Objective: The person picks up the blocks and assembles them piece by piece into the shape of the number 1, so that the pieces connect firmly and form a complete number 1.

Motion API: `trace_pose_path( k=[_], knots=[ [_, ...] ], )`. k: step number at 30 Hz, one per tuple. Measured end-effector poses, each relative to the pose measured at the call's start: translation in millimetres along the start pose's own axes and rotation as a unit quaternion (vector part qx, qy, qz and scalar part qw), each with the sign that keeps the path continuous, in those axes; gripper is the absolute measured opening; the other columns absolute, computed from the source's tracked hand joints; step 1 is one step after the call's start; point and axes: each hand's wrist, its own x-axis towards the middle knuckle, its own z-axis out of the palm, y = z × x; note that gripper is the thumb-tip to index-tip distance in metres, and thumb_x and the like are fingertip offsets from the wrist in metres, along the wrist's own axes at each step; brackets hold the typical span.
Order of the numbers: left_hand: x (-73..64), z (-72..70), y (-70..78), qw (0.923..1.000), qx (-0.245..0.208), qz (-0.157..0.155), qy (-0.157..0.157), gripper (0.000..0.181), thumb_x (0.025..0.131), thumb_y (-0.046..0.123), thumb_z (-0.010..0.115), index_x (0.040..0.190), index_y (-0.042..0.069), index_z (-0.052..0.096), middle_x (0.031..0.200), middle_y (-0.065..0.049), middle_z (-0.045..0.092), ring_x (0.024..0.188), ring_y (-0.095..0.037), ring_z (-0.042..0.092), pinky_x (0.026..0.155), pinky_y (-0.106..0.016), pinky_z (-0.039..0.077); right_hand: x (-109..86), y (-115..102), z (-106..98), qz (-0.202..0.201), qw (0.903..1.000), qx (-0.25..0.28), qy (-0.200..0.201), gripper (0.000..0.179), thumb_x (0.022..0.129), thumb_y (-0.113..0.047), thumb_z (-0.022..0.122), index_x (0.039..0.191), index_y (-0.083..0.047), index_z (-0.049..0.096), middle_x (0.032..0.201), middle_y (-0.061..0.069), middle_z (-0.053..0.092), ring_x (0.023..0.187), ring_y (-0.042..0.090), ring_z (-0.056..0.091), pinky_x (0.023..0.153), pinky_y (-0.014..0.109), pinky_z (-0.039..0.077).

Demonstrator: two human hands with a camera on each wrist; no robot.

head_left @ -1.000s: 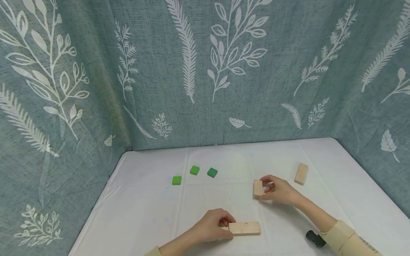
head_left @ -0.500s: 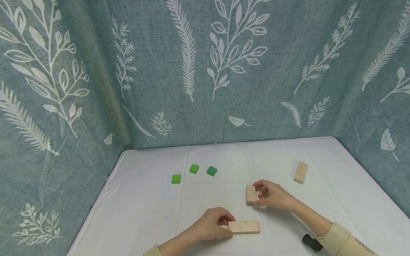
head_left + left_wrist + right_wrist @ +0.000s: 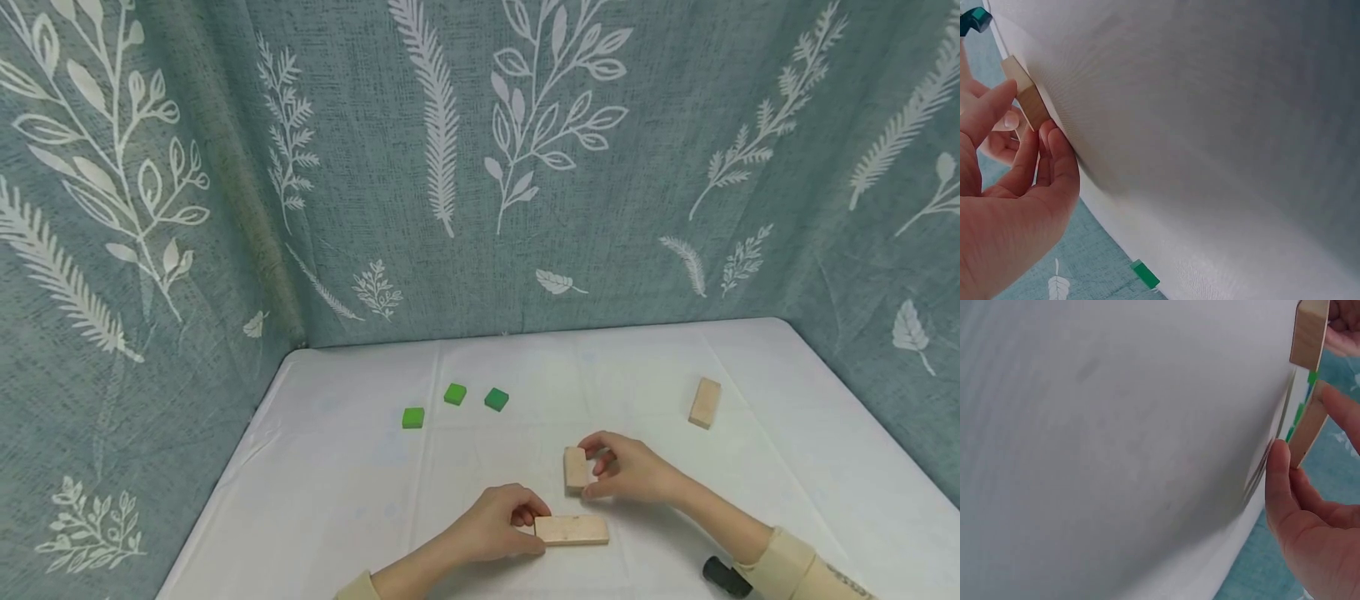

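In the head view my left hand pinches the left end of a wooden block that lies lengthwise from left to right near the front of the table. Just beyond it, my right hand grips a second wooden block by its ends, between thumb and fingers. That block points away from me, its near end close to the left hand's block. The left wrist view shows thumb and fingers around the end of the first block. In the right wrist view the second block sits between thumb and fingertips.
A third wooden block lies at the right rear of the white table. Two light green blocks and a dark green block stand at the back left. A black object lies by the right sleeve. Patterned curtains surround the table.
My right hand has moved left and toward me with its wooden block, closer to the other block. My left hand and its block have stayed nearly still.
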Motion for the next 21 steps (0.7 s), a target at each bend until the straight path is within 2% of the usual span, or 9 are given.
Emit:
trace_pose_path(
  k=[8, 21],
  knots=[
    [0.8, -0.1, -0.9, 1.0, -0.003, 0.006, -0.001, 0.026, 0.073, 0.003, 0.081, 0.096, 0.006, 0.069, 0.082, 0.011, 0.056, 0.076, -0.001, 0.051, 0.073, -0.018, 0.046, -2.4, -7, 7, -0.019, 0.9995, -0.008, -0.024, 0.059, 0.078, -0.019, 0.082, 0.125, 0.002, 0.054, 0.111, 0.008, 0.057, 0.088, 0.017, 0.059, 0.073, 0.025, 0.051],
    [0.8, 0.5, -3.8, 1.0, -0.001, 0.002, -0.001, 0.027, 0.073, 0.005, 0.082, 0.097, 0.006, 0.07, 0.083, 0.01, 0.056, 0.077, -0.001, 0.051, 0.074, -0.019, 0.046, -1.9, -5, 14, -0.038, 0.998, -0.035, -0.036, 0.057, 0.079, -0.021, 0.082, 0.124, -0.001, 0.054, 0.11, 0.005, 0.056, 0.09, 0.017, 0.057, 0.075, 0.024, 0.052]
  ],
)
